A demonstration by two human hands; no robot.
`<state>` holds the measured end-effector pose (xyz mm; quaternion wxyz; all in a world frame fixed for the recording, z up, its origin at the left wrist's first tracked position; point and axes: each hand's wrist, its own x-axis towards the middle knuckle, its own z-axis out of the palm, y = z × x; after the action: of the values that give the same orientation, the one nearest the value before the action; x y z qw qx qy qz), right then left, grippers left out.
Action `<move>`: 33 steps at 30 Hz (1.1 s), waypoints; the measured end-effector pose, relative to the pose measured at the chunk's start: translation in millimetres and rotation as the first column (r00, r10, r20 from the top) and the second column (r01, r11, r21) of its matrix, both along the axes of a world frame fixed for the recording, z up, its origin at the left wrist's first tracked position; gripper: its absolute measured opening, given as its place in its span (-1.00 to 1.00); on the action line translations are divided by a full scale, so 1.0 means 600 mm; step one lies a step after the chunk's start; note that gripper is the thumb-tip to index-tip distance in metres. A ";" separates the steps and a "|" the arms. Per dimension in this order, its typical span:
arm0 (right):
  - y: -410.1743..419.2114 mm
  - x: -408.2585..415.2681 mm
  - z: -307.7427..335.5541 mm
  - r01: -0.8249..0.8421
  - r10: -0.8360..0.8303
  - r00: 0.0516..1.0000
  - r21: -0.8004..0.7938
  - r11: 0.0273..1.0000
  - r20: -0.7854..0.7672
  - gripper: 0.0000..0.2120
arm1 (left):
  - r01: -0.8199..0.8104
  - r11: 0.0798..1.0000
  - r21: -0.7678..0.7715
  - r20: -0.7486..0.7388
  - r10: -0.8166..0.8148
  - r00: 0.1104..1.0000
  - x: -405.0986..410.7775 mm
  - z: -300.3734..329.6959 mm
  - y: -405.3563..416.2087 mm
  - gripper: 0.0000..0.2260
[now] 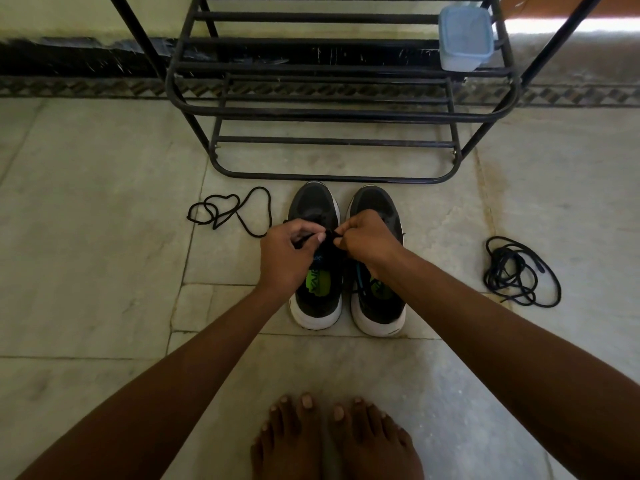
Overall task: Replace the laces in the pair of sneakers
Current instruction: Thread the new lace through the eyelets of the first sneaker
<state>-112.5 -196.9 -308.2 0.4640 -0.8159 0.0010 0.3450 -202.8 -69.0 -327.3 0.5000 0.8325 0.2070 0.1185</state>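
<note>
Two dark sneakers with white soles stand side by side on the floor (104, 220) at the centre of the frame, toes pointing up toward a black metal rack (332, 112). The left sneaker (317, 299) and the right sneaker (379, 306) nearly touch along their inner sides.

Both hands meet over the left sneaker's lacing area. The left hand (287, 251) has its fingers curled and pinches a black lace (329, 235); the right hand (367, 239) pinches the same lace just beside it, fingertips almost touching those of the left.

A loose black lace (228, 211) lies in open loops on the floor to the left of the sneakers. A tangled black lace (519, 271) lies at the right of the frame, well apart from them.

A pale blue lidded box (465, 38) sits on the rack at upper right. Bare feet (332, 441) show at the bottom centre.
</note>
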 end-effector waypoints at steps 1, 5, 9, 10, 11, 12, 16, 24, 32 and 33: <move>0.001 -0.002 -0.002 0.004 -0.003 1.000 -0.014 1.000 0.022 -0.90 | -0.023 0.999 -0.022 0.000 0.023 1.000 0.000 0.000 -0.002 -0.90; 0.003 -0.006 -0.004 0.007 -0.004 0.998 -0.036 0.999 0.060 -0.87 | -0.106 0.989 -0.099 -0.024 0.104 0.994 0.001 -0.005 -0.005 -0.91; 0.001 -0.004 -0.003 0.017 -0.017 1.000 -0.011 1.000 0.021 -0.89 | -0.126 0.982 -0.138 -0.011 0.126 0.992 0.001 -0.003 -0.011 -0.92; 0.001 -0.004 -0.003 0.022 -0.022 1.000 -0.004 1.000 0.012 -0.89 | -0.116 0.986 -0.116 0.003 0.117 0.993 0.001 -0.002 -0.013 -0.92; 0.002 -0.004 -0.003 0.026 -0.026 1.000 0.000 1.000 0.010 -0.89 | -0.104 0.991 -0.086 0.021 0.106 0.994 0.001 -0.001 -0.015 -0.92; 0.002 -0.005 -0.003 0.026 -0.026 1.000 0.003 1.000 0.011 -0.89 | -0.096 0.994 -0.053 0.039 0.098 0.994 0.001 0.001 -0.017 -0.93; 0.000 -0.004 -0.005 0.033 -0.033 0.999 0.011 0.999 0.011 -0.88 | -0.092 0.995 0.047 0.075 0.089 0.993 -0.003 0.001 -0.024 -0.93; -0.003 0.001 -0.007 0.022 -0.022 1.000 0.022 1.000 -0.001 -0.87 | -0.013 0.987 0.159 0.089 -0.001 0.996 -0.003 -0.010 -0.022 -0.89; 0.005 0.009 -0.016 0.010 -0.007 0.999 -0.065 0.998 0.037 -0.86 | -0.042 0.997 0.068 0.117 0.034 0.993 -0.009 -0.010 -0.019 -0.90; 0.005 0.009 -0.018 0.004 -0.002 0.999 -0.070 0.998 0.039 -0.86 | -0.057 0.996 0.064 0.133 0.048 0.990 -0.012 -0.009 -0.020 -0.91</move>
<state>-107.0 -193.9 -319.1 0.4356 -0.8383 0.0053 0.3280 -209.8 -80.8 -332.8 0.4807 0.8337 0.1914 0.1930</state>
